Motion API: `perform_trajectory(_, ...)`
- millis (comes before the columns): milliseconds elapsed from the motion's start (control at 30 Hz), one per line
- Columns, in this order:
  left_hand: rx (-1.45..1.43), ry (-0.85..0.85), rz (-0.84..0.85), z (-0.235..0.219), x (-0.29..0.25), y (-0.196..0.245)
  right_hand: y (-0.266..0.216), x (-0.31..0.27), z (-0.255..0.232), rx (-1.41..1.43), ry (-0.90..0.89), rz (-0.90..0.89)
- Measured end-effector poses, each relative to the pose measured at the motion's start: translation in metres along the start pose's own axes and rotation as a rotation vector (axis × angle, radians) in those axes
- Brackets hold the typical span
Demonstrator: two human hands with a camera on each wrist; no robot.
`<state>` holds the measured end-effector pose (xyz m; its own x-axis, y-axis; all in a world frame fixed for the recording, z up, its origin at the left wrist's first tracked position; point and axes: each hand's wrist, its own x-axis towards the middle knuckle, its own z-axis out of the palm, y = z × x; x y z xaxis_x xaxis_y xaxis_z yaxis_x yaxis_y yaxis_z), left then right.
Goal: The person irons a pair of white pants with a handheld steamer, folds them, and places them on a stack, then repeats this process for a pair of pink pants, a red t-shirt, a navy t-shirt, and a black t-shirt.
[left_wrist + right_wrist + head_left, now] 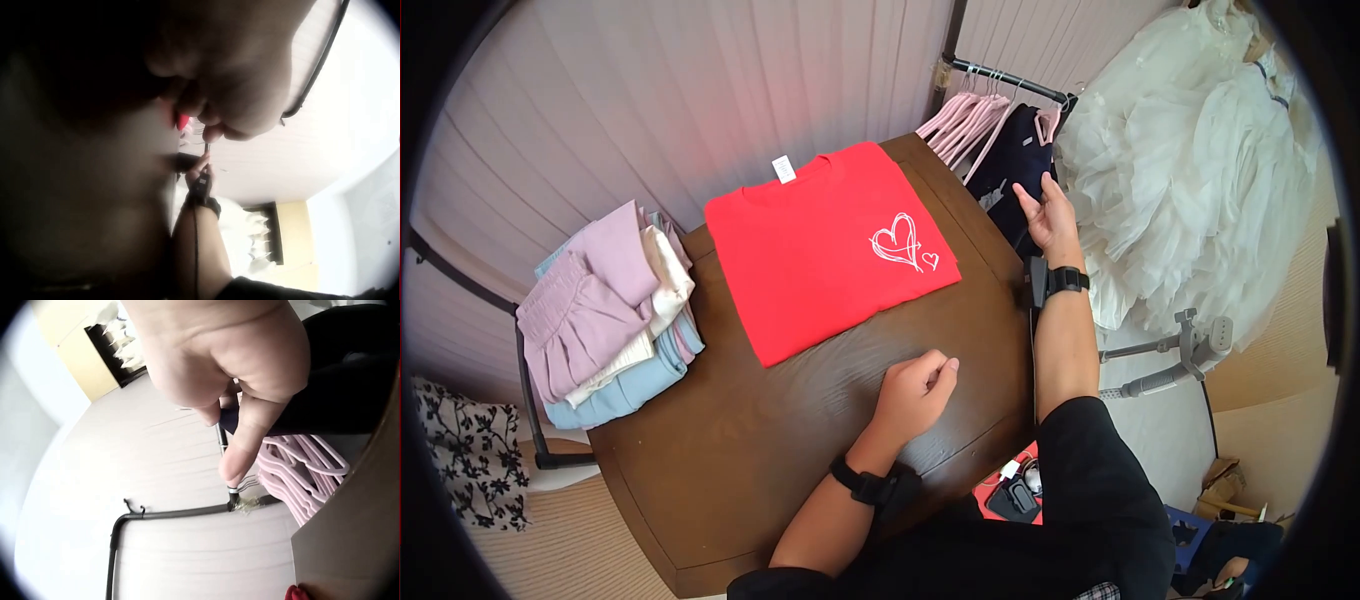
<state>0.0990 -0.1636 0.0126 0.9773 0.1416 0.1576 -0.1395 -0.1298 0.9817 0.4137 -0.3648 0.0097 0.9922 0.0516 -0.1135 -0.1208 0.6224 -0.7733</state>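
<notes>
A folded red T-shirt (820,250) with a white heart print and a white neck label lies on the brown wooden table (800,440). My left hand (915,392) is over the table near the shirt's lower edge, fingers loosely curled around nothing. My right hand (1052,215) reaches past the table's right edge to a dark navy garment (1012,150) hanging from a pink hanger. Thumb and fingers are spread apart there. In the right wrist view a bit of navy cloth (230,419) shows between thumb and fingers.
Several pink hangers (965,125) hang on a black rack (1010,78) beyond the table. Folded lilac, cream and light blue clothes (605,310) are stacked at left. A white ruffled gown (1180,170) and a grey handheld stabiliser (1190,355) are on the right.
</notes>
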Motion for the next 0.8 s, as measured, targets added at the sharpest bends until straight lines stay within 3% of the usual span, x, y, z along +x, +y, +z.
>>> perform_trajectory(100, -0.019, -0.008, -0.018, -0.002, 0.0, -0.001, -0.011, -0.027, 0.014, -0.089, -0.016, -0.06)
perform_trajectory(167, -0.052, 0.011, -0.017, -0.001, 0.0, -0.002, -0.024, -0.062, 0.027, -0.159, -0.148, -0.107)
perform_trajectory(233, -0.081, 0.027, -0.019, 0.0, 0.0, -0.001, -0.031, -0.116, 0.065, -0.201, -0.091, -0.146)
perform_trajectory(300, -0.07, 0.053, -0.005, 0.0, 0.001, -0.001, -0.036, -0.164, 0.08, -0.279, -0.249, -0.23)
perform_trajectory(500, -0.231, 0.174, 0.062, -0.002, 0.003, -0.015, -0.037, -0.329, 0.121, -0.471, -0.276, -0.196)
perform_trajectory(567, -0.361, 0.128, -0.03, -0.02, 0.0, 0.003, -0.027, -0.365, 0.125, -0.631, -0.416, -0.221)
perform_trajectory(633, -0.468, 0.156, 0.025, -0.039, -0.008, 0.021, -0.011, -0.381, 0.116, -0.876, -0.637, -0.392)
perform_trajectory(700, -0.52, 0.12, 0.064, -0.061, -0.023, 0.027, 0.016, -0.401, 0.116, -0.82, -0.657, -0.297)
perform_trajectory(767, -0.84, 0.135, 0.28, -0.08, -0.04, 0.055, 0.035, -0.415, 0.122, -0.823, -0.751, -0.227)
perform_trajectory(800, -0.876, 0.053, 0.321, -0.094, -0.05, 0.056, 0.048, -0.419, 0.12, -0.837, -0.778, -0.195)
